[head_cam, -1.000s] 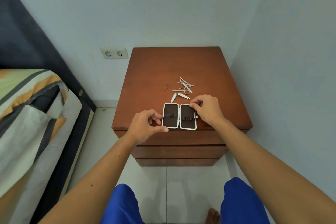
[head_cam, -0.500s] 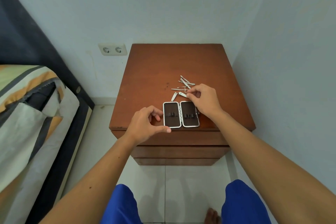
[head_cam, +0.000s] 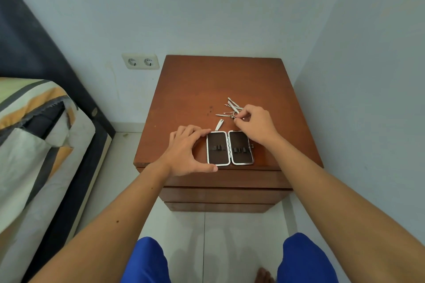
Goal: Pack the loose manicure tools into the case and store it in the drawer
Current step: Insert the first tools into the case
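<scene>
My right hand (head_cam: 255, 125) is pinched down on something small at the near edge of the tool pile (head_cam: 232, 109). It looks like the little scissors (head_cam: 232, 115) by the finger ring, but it's tiny and half under my fingertips, so don't hold me to that. My left hand (head_cam: 186, 151) is spread wide and flat against the left side of the case (head_cam: 230, 148), index finger along the top corner and thumb down at the bottom corner, just bracing it, not gripping anything.

What worries me: the pile is a tangle of thin metal bits lying across each other, so lifting one could drag a neighbour along and flick it off the desk (head_cam: 188, 89) onto the floor. My pinch is fingertips only, so it could also slip out on the way over. The case sits right at the front edge of the desk, and if I push a tool under a loop without my left hand holding firm, the whole thing could skate off the edge.

On the case itself: it's lying open flat, two dark halves side by side with a shiny rim, each with a row of small elastic loops across the middle. Every loop looks empty, so nothing's packed yet. One nail clipper (head_cam: 219, 124) lies on its own just beyond the left half, about touching its top rim. The drawers (head_cam: 220, 195) below look shut.
</scene>
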